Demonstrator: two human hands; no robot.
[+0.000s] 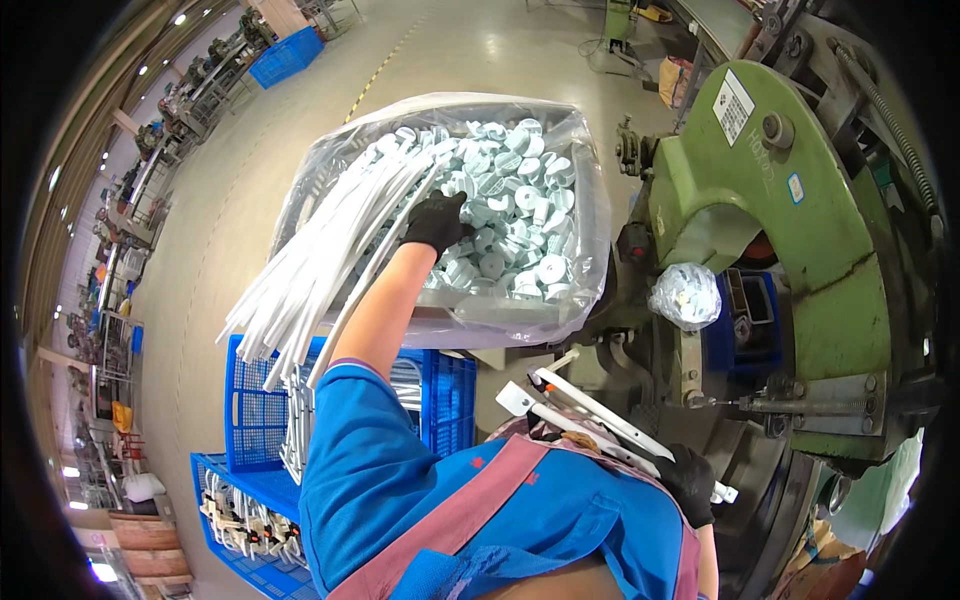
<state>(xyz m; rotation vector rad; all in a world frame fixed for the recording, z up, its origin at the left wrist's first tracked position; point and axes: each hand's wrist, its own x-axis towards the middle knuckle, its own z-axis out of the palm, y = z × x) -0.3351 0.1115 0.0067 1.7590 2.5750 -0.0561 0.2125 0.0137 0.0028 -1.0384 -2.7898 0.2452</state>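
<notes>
My left hand [438, 222], in a black glove, reaches into a big plastic-lined bin [470, 325] of pale grey-green plastic pieces [525, 197]. Its fingers bend down among the pieces, and what they grip is hidden. Beside it, a bundle of long white rods [330, 230] lies slanting across the bin's left side. Low on the right, close to my body, my right hand [688, 484], also black-gloved, is closed around a white bar frame [605, 415]. The frame has flat end plates and a small orange-and-black part near its far end.
A green press machine [790, 200] stands at the right, with a plastic-wrapped lump [685, 297] on it. Blue crates [450, 400] are stacked below the bin; a lower crate [225, 545] holds several white parts. Another blue crate [287, 57] sits far off on the floor.
</notes>
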